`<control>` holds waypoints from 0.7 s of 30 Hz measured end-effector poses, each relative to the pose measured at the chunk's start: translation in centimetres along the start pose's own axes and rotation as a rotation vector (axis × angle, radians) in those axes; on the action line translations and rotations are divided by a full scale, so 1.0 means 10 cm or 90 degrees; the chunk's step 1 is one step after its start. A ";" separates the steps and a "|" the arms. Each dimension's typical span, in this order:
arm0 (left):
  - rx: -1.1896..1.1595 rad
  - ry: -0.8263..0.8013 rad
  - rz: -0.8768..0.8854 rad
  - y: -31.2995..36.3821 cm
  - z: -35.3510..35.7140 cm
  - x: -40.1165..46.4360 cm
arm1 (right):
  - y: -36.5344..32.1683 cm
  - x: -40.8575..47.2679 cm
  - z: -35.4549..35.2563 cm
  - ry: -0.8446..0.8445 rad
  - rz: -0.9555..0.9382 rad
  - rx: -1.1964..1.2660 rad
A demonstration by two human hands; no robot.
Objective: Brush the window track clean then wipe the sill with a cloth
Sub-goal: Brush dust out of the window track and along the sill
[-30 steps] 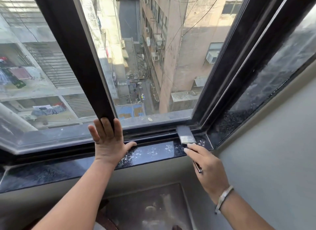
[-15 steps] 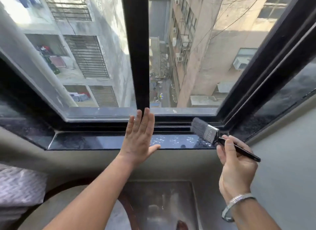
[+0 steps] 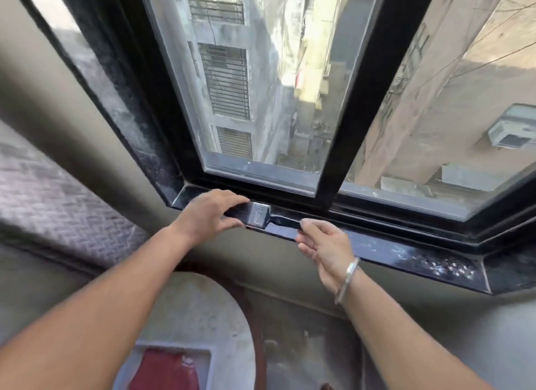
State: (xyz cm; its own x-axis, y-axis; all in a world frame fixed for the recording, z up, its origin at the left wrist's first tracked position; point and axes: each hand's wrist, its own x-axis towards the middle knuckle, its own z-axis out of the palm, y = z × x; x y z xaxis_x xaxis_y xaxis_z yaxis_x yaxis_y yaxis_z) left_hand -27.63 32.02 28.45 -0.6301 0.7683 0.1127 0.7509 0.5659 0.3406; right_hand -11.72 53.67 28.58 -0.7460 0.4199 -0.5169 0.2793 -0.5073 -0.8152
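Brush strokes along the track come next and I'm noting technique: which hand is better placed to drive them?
Probably right. The right hand grips the brush by its handle; the left hand only covers the bristle end over the window track.

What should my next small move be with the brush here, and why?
Probably sweep the brush rightward along the track. The right hand holds its handle, the left hand covers the bristles near the left corner of the sill, and white debris lies at the sill's right end, so the brushing looks unfinished.
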 end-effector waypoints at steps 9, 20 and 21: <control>0.139 -0.038 -0.218 -0.79 0.07 0.11 | 0.09 0.89 0.80 0.059 -0.333 -0.850; 0.165 0.142 -0.146 -0.77 0.80 -1.76 | 1.32 0.02 0.90 -0.188 -0.597 -0.741; 0.155 0.065 -0.151 -0.81 0.97 -2.08 | 1.59 -0.06 0.92 -0.266 -0.481 -0.782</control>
State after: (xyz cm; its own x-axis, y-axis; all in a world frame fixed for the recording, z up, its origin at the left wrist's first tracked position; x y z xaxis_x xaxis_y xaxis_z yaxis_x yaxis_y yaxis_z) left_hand -18.72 14.36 14.29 -0.8003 0.5794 0.1544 0.5981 0.7897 0.1367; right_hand -12.44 38.44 18.36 -0.9969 -0.0601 0.0512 -0.0789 0.7441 -0.6634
